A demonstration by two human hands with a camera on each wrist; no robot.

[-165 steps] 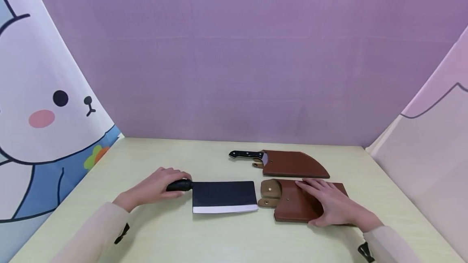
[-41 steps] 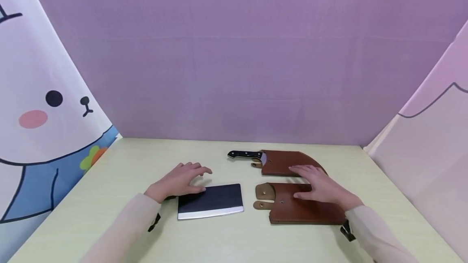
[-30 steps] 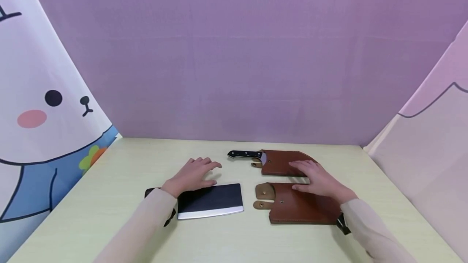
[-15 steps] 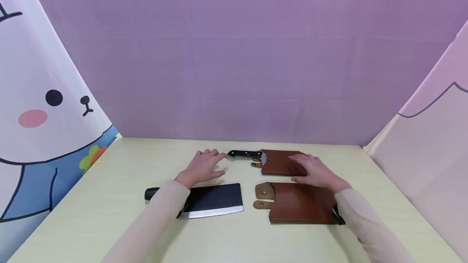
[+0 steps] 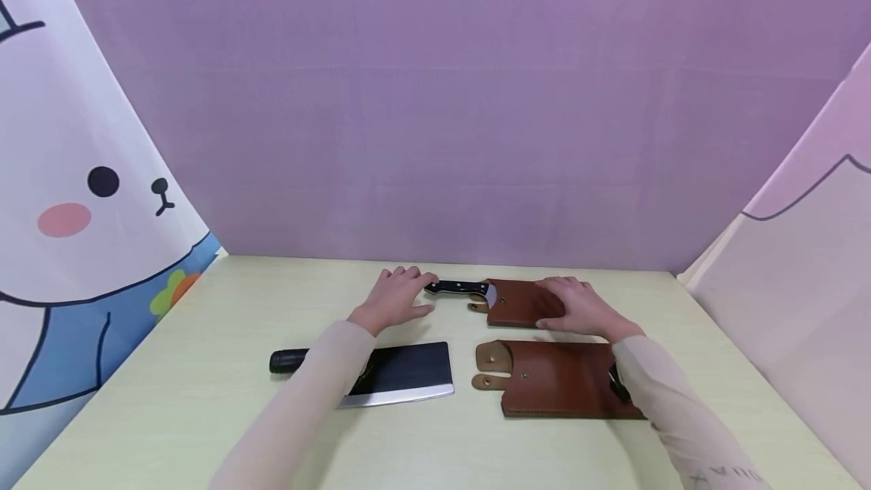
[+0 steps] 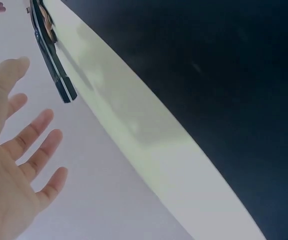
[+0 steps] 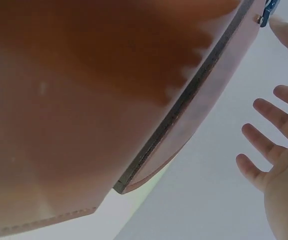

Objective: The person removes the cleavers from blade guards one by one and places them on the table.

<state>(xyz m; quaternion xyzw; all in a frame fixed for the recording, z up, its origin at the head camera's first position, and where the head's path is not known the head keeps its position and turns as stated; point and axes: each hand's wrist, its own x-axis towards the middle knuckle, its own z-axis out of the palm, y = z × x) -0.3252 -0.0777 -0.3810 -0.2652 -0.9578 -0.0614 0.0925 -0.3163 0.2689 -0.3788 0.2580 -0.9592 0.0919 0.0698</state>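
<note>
My left hand (image 5: 393, 299) is spread with its fingertips right at the butt of the black riveted handle (image 5: 459, 287) of a knife. That knife's blade is mostly hidden in a brown leather sheath (image 5: 517, 307) with a curved end. Over the sheath's right part reaches my right hand (image 5: 578, 310), its fingers loosely extended. The left wrist view shows the left hand (image 6: 13, 160) apart from the knife handle (image 6: 53, 65). Below my left forearm lies a cleaver (image 5: 411, 369) with a dark blade, partly covered by the sleeve.
A second, squarer brown sheath (image 5: 558, 380) lies flat under my right forearm, its snap strap (image 5: 490, 382) pointing left. The cleaver's black handle (image 5: 289, 360) sticks out left of my sleeve. A purple backdrop (image 5: 435, 134) stands behind the pale table (image 5: 435, 452).
My left hand has let go of the cleaver and moved away and right to the knife handle. My right hand has left the squarer sheath and moved over the curved one.
</note>
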